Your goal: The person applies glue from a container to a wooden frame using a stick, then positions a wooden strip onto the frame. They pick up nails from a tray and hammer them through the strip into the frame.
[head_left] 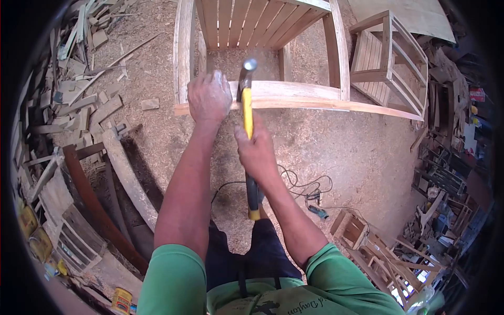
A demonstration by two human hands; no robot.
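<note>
My right hand (257,149) is closed around the yellow and black handle of a hammer (248,115). The hammer stands nearly upright in the view, its shiny metal head in front of the wooden chair frame (340,52). To its left, my left hand (209,98) grips the left part of a long wooden strip (294,103), fingers bent over it and partly hidden. That strip lies along a curved rail (299,90) of the frame and sticks out past it on the right. Pale dust covers the left fingers. A slatted panel (252,23) forms the frame's far part.
Another slatted wooden frame (388,63) stands at the right. Scrap wood (79,105) is heaped along the left. A cable (304,189) and a teal power tool (317,211) lie on the shaving-covered floor (362,152). Small wooden frames (378,252) sit at lower right.
</note>
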